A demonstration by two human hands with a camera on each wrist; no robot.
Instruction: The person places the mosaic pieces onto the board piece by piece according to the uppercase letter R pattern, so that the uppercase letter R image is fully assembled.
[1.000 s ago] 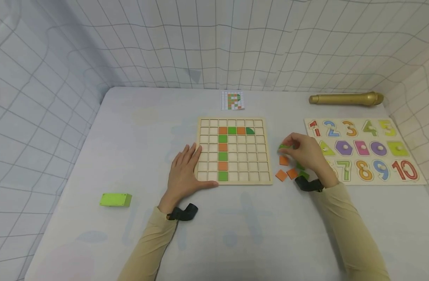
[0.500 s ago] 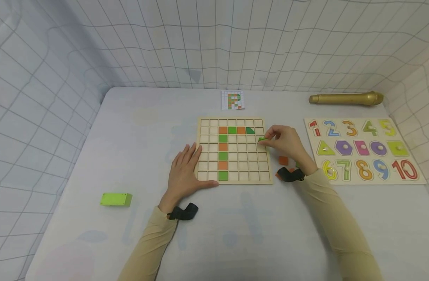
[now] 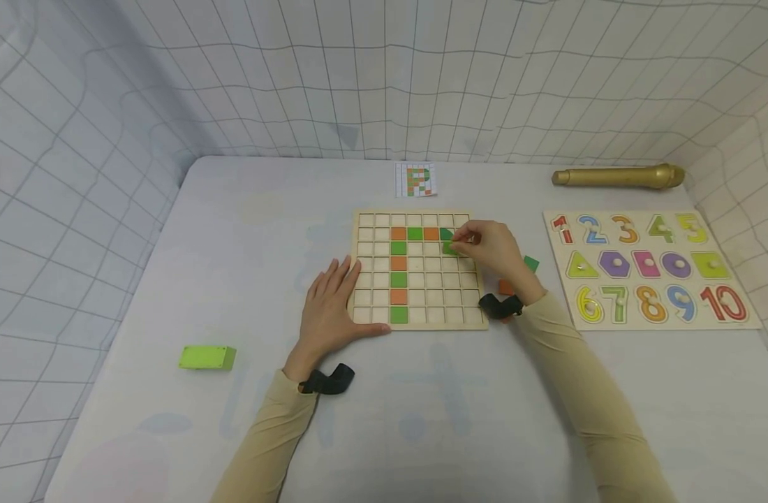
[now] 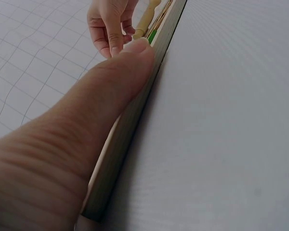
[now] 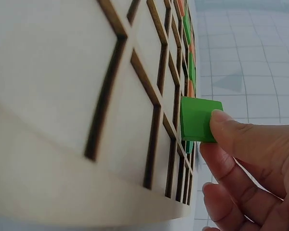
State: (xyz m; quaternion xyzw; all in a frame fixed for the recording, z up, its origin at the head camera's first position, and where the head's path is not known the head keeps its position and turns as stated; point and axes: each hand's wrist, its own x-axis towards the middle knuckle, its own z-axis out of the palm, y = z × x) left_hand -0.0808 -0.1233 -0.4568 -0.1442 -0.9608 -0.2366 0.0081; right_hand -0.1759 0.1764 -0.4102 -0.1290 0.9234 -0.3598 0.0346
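Observation:
A wooden grid board point(image 3: 433, 297) lies flat on the table, with a column of green and orange square tiles and a short row along its upper part. That row ends in a dark green rounded tile point(image 3: 445, 234). Between thumb and index finger my right hand point(image 3: 489, 246) pinches a green square tile point(image 5: 197, 119), tilted over the cell just below the rounded one. My left hand point(image 3: 329, 307) rests along the board's left side, fingers spread straight, its thumb point(image 4: 120, 72) against the near edge.
Loose orange tiles point(image 3: 506, 287) and a green one point(image 3: 531, 264) lie right of the board, partly hidden by my right wrist. Further right is a number puzzle point(image 3: 654, 272), with a gold microphone point(image 3: 619, 177) behind. A pattern card point(image 3: 415, 179) and a green block point(image 3: 207, 357) also lie there.
My right hand has picked up the green tile from the loose pile and carried it left to the board's upper right. My left hand has stayed in place.

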